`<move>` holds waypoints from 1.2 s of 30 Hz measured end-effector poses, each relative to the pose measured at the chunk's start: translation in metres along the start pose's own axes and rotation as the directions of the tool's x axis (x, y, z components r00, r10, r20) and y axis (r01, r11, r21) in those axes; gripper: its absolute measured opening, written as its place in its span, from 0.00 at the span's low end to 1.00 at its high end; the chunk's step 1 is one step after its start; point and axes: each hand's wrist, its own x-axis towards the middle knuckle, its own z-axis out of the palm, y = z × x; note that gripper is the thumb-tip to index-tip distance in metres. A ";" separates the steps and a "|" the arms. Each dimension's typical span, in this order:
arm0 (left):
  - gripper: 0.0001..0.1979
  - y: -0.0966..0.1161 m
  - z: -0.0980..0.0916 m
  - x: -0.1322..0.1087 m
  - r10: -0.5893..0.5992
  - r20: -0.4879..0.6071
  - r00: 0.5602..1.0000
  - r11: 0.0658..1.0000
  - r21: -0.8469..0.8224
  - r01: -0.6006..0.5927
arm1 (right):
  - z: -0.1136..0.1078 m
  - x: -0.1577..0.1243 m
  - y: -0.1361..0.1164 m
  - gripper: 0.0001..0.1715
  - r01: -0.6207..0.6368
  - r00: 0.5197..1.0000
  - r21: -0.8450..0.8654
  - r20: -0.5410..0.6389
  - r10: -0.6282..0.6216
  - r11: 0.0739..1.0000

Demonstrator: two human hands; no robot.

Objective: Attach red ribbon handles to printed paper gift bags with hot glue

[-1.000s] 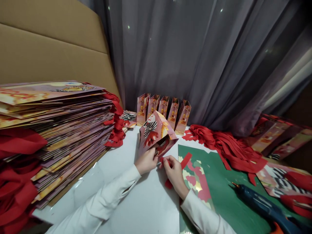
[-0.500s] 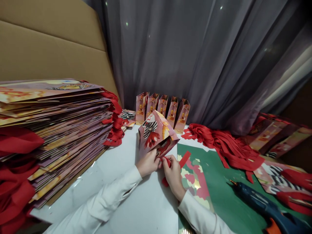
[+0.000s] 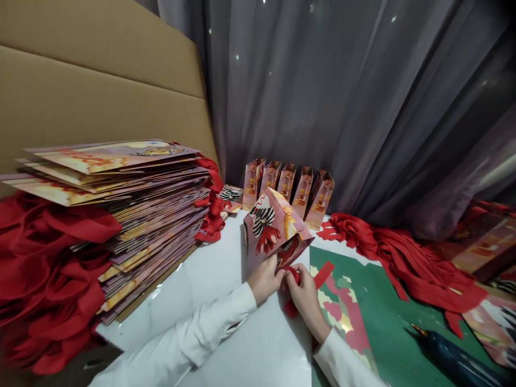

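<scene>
A printed paper gift bag, pink with a zebra-striped bow and red petals on it, tilts over the white tabletop with its mouth toward me. My left hand is closed on the bag's near edge, some fingers hidden inside the opening. Close beside it, my right hand pinches a red ribbon by the bag's rim. One ribbon end sticks out past the right hand, over the green mat. The fingertips of both hands nearly meet.
Flat bags with red ribbons form a tall stack at left. Several standing bags line the back by the grey curtain. Loose red ribbons lie at right, with a glue gun on the green mat.
The whole view has swung left, so everything sits further right in the picture. Both hands keep their hold on the bag and ribbon, with little visible movement.
</scene>
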 end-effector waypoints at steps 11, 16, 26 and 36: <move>0.32 0.007 0.000 -0.006 -0.021 0.044 0.999 1.000 0.005 0.021 | -0.003 -0.002 0.008 0.19 -0.021 0.988 0.199 0.155 -0.010 0.980; 0.33 0.008 0.000 -0.007 -0.035 0.066 0.997 0.999 -0.034 0.037 | -0.008 0.002 0.010 0.19 0.033 0.980 0.128 0.193 -0.058 0.991; 0.25 0.005 0.004 -0.008 -0.024 0.048 0.999 0.999 -0.024 0.025 | -0.013 0.003 0.002 0.14 0.138 0.971 -0.020 0.202 -0.131 0.990; 0.31 0.001 0.005 -0.007 -0.007 0.068 0.998 0.999 0.033 0.005 | -0.012 0.002 -0.003 0.14 0.148 0.982 -0.111 0.135 -0.133 0.983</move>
